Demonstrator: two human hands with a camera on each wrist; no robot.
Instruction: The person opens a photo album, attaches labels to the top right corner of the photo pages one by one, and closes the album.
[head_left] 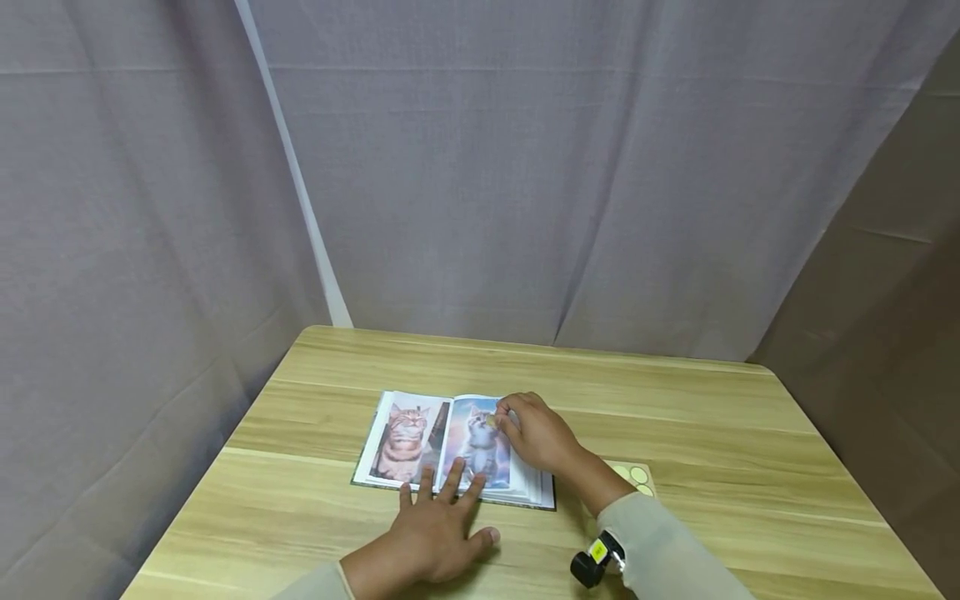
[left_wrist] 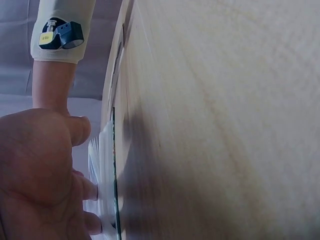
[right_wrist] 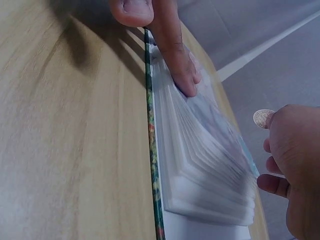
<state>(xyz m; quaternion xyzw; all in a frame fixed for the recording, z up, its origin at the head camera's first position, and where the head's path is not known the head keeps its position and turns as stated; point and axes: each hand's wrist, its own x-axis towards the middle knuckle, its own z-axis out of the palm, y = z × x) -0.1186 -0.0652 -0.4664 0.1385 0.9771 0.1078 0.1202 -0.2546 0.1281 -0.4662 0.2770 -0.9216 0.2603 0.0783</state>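
A photo album [head_left: 372, 450] lies open on the table, a cat picture on each page. The left page carries an orange tabby photo [head_left: 402, 442]; on the right is a grey-and-white kitten photo [head_left: 480, 446]. My left hand [head_left: 438, 533] rests with fingers spread, fingertips on the album's near edge and lower pages. Over the right page, my right hand [head_left: 542, 433] pinches a small round sticker [right_wrist: 263, 119] between thumb and forefinger. It is tan with printed markings, and in the right wrist view it is held above the thick stack of page sleeves [right_wrist: 200, 175].
A sheet of round yellowish stickers [head_left: 637, 477] lies right of the album, partly hidden under the right forearm. The wooden table [head_left: 315, 400] extends around the album, with grey curtains [head_left: 465, 192] behind and at the sides. A small black camera [head_left: 596, 558] is strapped at the right wrist.
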